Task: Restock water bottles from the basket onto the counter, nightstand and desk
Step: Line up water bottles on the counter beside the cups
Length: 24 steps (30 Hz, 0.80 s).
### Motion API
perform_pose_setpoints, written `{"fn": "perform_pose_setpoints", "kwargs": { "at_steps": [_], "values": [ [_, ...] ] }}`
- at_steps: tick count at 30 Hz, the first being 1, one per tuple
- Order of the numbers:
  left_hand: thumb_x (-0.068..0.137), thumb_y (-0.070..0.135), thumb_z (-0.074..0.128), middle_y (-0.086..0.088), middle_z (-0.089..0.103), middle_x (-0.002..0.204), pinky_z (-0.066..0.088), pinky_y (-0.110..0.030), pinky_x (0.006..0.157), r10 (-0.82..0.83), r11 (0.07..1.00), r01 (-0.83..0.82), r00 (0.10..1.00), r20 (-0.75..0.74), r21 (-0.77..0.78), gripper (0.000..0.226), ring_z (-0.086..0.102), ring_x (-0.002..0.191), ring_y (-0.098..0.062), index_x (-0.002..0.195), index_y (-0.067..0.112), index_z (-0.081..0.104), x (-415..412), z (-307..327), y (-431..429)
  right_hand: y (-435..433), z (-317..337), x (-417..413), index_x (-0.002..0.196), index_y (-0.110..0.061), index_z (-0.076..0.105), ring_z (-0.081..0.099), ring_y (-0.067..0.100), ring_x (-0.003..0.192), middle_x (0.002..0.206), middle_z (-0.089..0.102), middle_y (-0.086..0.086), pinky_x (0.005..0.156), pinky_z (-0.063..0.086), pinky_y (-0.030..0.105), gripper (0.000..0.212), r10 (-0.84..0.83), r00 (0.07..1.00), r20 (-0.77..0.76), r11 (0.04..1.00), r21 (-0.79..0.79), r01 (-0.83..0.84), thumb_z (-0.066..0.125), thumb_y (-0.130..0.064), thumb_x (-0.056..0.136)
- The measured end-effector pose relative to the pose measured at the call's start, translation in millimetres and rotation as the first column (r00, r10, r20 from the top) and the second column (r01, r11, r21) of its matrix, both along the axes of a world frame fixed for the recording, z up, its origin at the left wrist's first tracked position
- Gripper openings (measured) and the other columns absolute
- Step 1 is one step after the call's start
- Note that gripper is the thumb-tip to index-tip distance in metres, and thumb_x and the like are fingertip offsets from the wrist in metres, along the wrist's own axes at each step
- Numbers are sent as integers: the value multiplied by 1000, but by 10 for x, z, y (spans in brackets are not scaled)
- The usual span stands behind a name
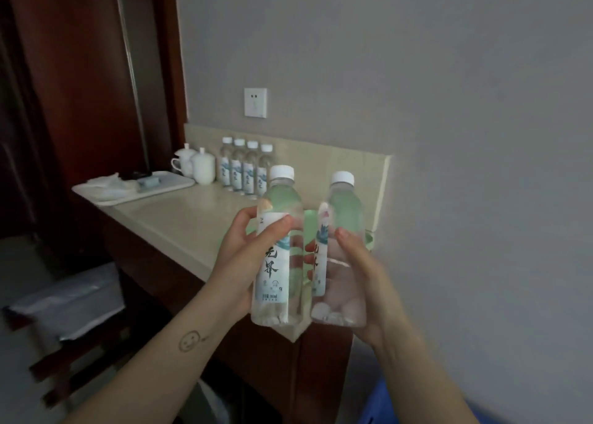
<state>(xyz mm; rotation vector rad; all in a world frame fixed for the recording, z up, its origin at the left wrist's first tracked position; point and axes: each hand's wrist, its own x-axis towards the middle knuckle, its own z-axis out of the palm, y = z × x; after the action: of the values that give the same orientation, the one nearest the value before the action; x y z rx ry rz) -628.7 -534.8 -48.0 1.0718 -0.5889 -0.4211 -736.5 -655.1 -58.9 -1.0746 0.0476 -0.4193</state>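
My left hand [244,256] grips a clear water bottle [278,263] with a white cap and a blue-and-white label, held upright. Beside it my right hand [362,269] grips a second bottle of the same kind [340,282], also upright. Both bottles hang in the air above the near corner of the beige counter [179,224]. Behind them a green basket [309,221] shows only in part, seen through and between the bottles. Several more bottles [245,168] stand in a row against the counter's back wall.
A white tray [167,186] with small items lies at the counter's far left, next to two white lidded cups [195,165]. A wall socket [255,102] sits above the counter. A dark wooden door stands at the left, and a low rack with a grey sheet [73,298] lies beneath.
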Motion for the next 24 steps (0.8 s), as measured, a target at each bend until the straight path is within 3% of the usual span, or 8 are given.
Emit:
{"fn": "perform_pose_setpoints", "kwargs": {
  "at_steps": [2,4,7,9,12,15,20,24],
  "values": [
    [54,38,82,-18,73,95,58,-39,62,27,1000,-27,1000,10,7,68,73,78,-33,112,14,56,127,16,343,314,11,163,136,3,45,62,41,103,124,59,27,73,56,44,73,32,999,6,997,63,-33,71,-34,79],
    [56,38,81,-17,74,94,58,-39,62,58,998,-58,998,12,8,68,72,78,-30,114,14,55,267,15,692,636,11,318,135,6,44,65,34,87,109,63,25,64,56,36,69,91,996,25,989,118,-93,67,-31,82],
    [56,38,81,-15,74,92,58,-37,62,108,994,-108,994,29,16,69,73,78,-30,115,15,56,449,12,1149,986,-43,565,114,-3,60,70,24,67,84,71,17,57,56,30,42,158,985,70,979,119,-166,65,-31,84],
    [58,38,81,-15,74,94,59,-38,63,140,990,-141,989,38,21,66,73,81,-31,116,17,57,556,19,1438,1237,-40,737,107,-9,69,72,25,73,89,73,17,59,56,30,39,173,984,40,983,48,-175,63,-37,82],
    [60,33,79,-13,75,93,58,-34,60,195,981,-195,981,20,9,63,73,79,-28,116,15,57,688,16,1790,1558,-54,987,122,-3,63,68,37,101,116,67,25,79,57,42,62,174,985,-14,984,-47,-174,76,-39,73],
    [61,32,78,-12,75,89,56,-31,56,243,970,-243,970,6,11,65,73,74,-24,119,13,55,815,5,2081,1766,-77,1206,121,-7,66,63,39,111,121,64,24,90,54,48,55,184,982,-41,979,-83,-187,73,-37,75],
    [64,35,75,-10,75,85,55,-29,53,291,957,-291,956,-24,23,62,72,69,-22,119,14,55,1050,-25,2360,1929,-97,1512,106,1,71,70,33,90,106,69,24,75,57,39,47,271,962,-46,962,61,-268,71,-32,72],
    [67,32,74,-11,75,86,55,-30,55,290,957,-290,957,-15,24,60,72,71,-22,120,13,54,1260,-59,2409,2020,-126,1786,109,2,69,66,33,86,102,67,23,76,55,40,66,290,951,-103,956,73,-284,79,-41,60]
  ]
}}
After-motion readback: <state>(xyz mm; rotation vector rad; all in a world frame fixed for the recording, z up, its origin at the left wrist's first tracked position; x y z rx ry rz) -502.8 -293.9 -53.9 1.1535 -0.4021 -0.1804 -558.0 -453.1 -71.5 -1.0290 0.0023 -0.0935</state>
